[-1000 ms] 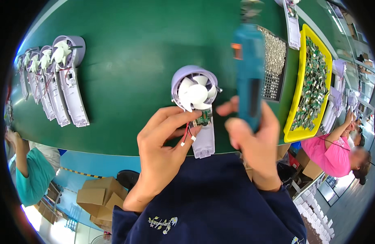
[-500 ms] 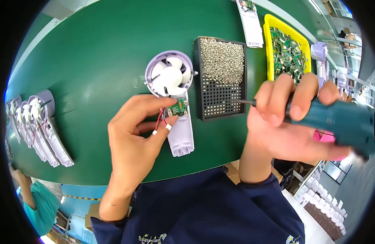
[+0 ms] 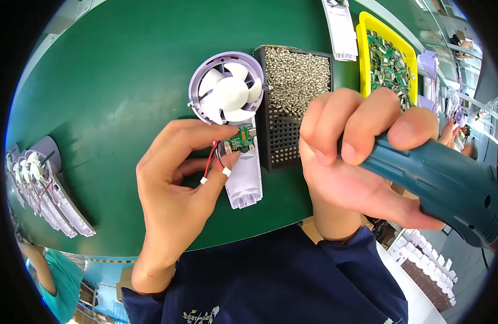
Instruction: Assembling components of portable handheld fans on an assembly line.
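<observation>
Between thumb and forefinger, my left hand (image 3: pixel 170 173) pinches a small green circuit board (image 3: pixel 240 139) against the pale lilac handle (image 3: pixel 243 181) of a small fan. The fan's round head (image 3: pixel 227 92), with white blades, points away from me. Red and black wires with white plugs (image 3: pixel 226 171) hang beside the thumb. My right hand (image 3: pixel 357 146) is wrapped round a teal electric screwdriver (image 3: pixel 443 186), whose tip is hidden behind the fingers. It is held over the near right corner of a black screw tray (image 3: pixel 264 124), which is heaped with small silver screws (image 3: pixel 297 78).
A yellow basket (image 3: pixel 363 59) of circuit boards stands at the far right, next to another lilac fan handle (image 3: pixel 342 35). Several fan units (image 3: pixel 60 194) lie in a row on the green table (image 3: pixel 119 97) at left. A person in a teal shirt (image 3: pixel 62 281) is at lower left.
My right hand has moved left with the screwdriver, now covering part of the screw tray. The fan has turned slightly; my left hand still pinches the board.
</observation>
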The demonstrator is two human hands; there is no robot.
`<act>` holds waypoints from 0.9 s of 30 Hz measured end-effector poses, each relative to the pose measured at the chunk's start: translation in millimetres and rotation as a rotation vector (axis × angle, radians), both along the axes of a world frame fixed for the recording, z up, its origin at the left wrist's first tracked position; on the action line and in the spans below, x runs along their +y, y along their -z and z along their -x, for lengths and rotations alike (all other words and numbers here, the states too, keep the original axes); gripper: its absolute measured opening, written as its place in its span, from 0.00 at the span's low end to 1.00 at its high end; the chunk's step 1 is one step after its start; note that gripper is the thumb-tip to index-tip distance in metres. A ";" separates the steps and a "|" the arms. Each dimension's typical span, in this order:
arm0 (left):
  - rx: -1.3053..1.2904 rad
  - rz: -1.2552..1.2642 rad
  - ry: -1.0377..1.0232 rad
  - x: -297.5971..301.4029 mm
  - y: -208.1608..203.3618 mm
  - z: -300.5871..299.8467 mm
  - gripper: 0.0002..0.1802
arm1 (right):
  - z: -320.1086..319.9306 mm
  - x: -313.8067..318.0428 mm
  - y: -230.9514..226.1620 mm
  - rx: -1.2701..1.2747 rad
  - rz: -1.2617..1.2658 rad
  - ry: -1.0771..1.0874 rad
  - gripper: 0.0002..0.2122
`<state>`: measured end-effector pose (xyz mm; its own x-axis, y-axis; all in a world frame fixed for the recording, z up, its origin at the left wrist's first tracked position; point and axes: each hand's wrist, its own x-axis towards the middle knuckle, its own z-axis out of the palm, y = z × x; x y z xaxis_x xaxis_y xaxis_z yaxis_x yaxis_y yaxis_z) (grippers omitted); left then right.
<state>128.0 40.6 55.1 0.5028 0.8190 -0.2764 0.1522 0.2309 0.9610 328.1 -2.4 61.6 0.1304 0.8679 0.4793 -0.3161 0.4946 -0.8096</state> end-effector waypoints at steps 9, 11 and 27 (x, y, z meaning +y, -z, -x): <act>-0.014 -0.056 -0.020 -1.3 4.8 -5.9 0.15 | -4.4 -1.2 5.6 -0.022 -0.015 0.007 0.40; -0.007 -0.073 -0.020 0.1 4.8 -8.0 0.15 | -4.0 -0.7 5.0 -0.054 -0.024 0.007 0.40; -0.067 -0.054 -0.030 3.5 10.3 13.7 0.17 | 58.1 0.3 -31.0 -0.038 -0.003 0.149 0.25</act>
<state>114.2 44.1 44.8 0.4939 0.8465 -0.1984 0.0810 0.1824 0.9799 270.0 -2.1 92.6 0.2392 0.8387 0.4892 -0.2084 0.5364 -0.8178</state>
